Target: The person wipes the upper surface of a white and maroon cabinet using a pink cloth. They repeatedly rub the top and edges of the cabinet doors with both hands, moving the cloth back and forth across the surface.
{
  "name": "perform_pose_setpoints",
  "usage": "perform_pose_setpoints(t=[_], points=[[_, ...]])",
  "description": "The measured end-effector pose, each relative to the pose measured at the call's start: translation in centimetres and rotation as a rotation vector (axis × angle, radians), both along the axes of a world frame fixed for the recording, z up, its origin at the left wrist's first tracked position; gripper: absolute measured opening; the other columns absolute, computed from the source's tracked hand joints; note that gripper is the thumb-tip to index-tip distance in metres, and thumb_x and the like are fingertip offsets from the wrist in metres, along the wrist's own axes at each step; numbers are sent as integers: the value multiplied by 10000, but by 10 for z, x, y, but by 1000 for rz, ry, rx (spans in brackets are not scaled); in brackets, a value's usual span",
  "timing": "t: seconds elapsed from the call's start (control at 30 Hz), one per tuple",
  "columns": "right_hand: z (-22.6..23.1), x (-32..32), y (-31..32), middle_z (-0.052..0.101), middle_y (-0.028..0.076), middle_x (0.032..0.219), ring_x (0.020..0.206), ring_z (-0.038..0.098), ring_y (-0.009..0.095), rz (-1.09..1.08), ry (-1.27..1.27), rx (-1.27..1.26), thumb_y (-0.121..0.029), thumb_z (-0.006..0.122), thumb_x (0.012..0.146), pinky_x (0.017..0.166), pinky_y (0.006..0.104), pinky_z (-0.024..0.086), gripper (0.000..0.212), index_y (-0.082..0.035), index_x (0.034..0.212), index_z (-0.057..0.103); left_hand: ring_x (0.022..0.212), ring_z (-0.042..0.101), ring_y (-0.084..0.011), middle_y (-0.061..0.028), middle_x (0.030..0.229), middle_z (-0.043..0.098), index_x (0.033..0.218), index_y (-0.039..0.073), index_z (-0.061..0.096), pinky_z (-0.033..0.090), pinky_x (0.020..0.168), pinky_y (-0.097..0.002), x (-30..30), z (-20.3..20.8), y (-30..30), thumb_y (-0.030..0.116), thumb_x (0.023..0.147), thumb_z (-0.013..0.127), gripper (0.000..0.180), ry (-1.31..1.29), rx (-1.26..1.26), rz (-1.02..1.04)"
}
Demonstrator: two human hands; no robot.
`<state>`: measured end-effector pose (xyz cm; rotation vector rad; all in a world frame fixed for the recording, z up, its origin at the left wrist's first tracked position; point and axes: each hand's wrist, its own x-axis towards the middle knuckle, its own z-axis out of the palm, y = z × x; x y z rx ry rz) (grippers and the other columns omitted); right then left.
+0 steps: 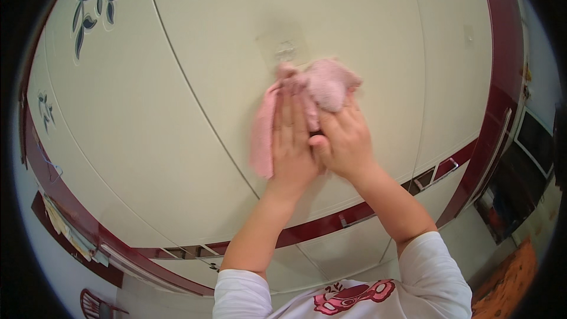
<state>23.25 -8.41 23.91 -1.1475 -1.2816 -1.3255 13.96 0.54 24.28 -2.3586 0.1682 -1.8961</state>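
A pink cloth [263, 136] is bunched against a cream cabinet door [354, 18]. My left hand [290, 142] presses it to the panel, fingers straight and held together, and part of the cloth hangs down on that hand's left side. Beside it, my right hand [347, 142] also holds the cloth, and a thick fold covers its fingertips. The thumbs nearly meet between the two hands. Just above the cloth, a clear stick-on hook [286, 50] is fixed to the door. Some slight blur lies over the cloth and fingers.
Dark leaf decorations [97, 9] mark the door panel on the left. A dark red strip with metal handles [434, 174] runs below my hands. A chair [97, 304] stands at lower left, and an orange cloth surface [511, 280] lies at lower right.
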Motion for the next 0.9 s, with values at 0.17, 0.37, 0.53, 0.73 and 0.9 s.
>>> perform_pose_setpoints(t=[0.17, 0.37, 0.53, 0.73, 0.9], points=[[2, 54, -48, 560, 261, 1293, 1220, 514, 470, -20, 146, 16, -470, 434, 1016, 1025, 532, 414, 614, 71, 1274, 566, 1437, 317, -407, -247, 1536, 347, 1465, -87, 352, 288, 1171, -478, 58, 29, -41, 270, 1012, 449, 584, 79, 147, -90], [64, 91, -69, 577, 251, 1276, 1168, 549, 439, 25, 103, 167, -371, 452, 1028, 958, 488, 457, 525, 73, 1288, 560, 1457, 285, -385, -244, 1539, 341, 1444, -87, 383, 268, 1187, -480, 102, 92, -64, 157, 921, 502, 589, 10, 290, -55], [119, 77, -47, 635, 235, 1133, 1072, 574, 428, -7, 38, 133, -340, 521, 994, 962, 469, 448, 466, 52, 1234, 597, 1424, 338, -399, -254, 1504, 390, 1436, -81, 399, 279, 1181, -480, 80, 139, -50, 142, 908, 485, 579, -70, 350, 191], [172, 21, -4, 667, 188, 1009, 1004, 598, 369, 39, -165, 111, -398, 597, 923, 988, 442, 437, 442, 19, 1050, 670, 1411, 334, -427, -262, 1504, 381, 1438, -83, 373, 258, 1191, -466, 14, 165, -16, 146, 953, 467, 545, -150, 237, 379], [194, -17, 43, 681, 149, 946, 1003, 611, 317, 125, -384, 72, -421, 560, 932, 1040, 415, 409, 427, -19, 964, 699, 1419, 333, -397, -239, 1550, 314, 1472, -65, 320, 253, 1192, -460, -39, 166, 21, 240, 973, 493, 610, -203, 136, 502]])
